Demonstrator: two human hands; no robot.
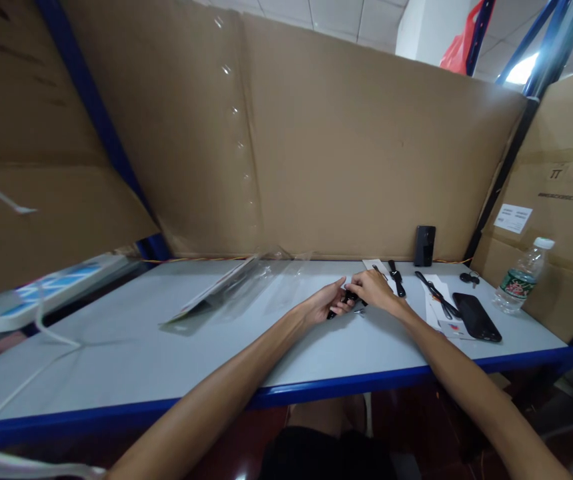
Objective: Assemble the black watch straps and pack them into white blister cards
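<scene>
A wide cardboard panel (356, 140) stands behind the pale, blue-edged surface (141, 347), with a printed cardboard box (556, 167) at the right end. A clear plastic bag (279, 283) lies to the left of the hands. A clear bottle (521, 280) with a green label and white cap stands near the box. The left hand (333, 303) is curled around a small black object (350, 295), while the right hand (372, 290) closes its bent fingers on it from the other side; they hold it just above the surface, and its form is mostly hidden. A black smartphone (477, 317) lies flat to the right, beside a looped black cable (439, 295). A tiny metallic piece (359, 311) lies just below the right hand.
</scene>
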